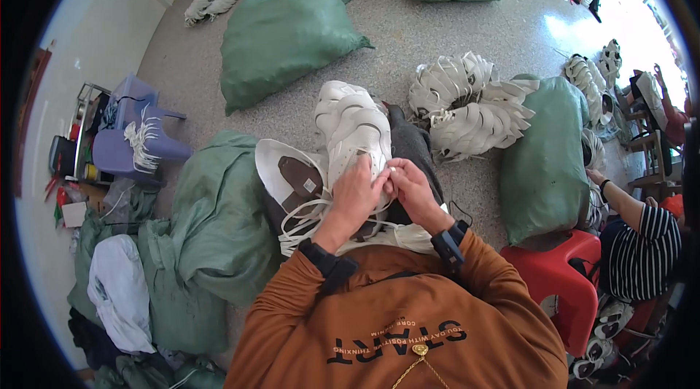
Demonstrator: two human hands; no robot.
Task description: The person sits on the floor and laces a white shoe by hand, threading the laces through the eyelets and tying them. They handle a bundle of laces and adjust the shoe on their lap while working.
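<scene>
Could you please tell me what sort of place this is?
Probably a shoe-making workshop: bundled white, strappy shoe uppers lie on the speckled grey floor, bulging green woven-looking sacks stand around, and the person's left hand and right hand work at another white stack of uppers.

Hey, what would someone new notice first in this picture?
Bulging green sacks lie ahead and to both sides. At the centre, the left hand and right hand meet over white shoe uppers. A bright red stool stands out at lower right.
</scene>
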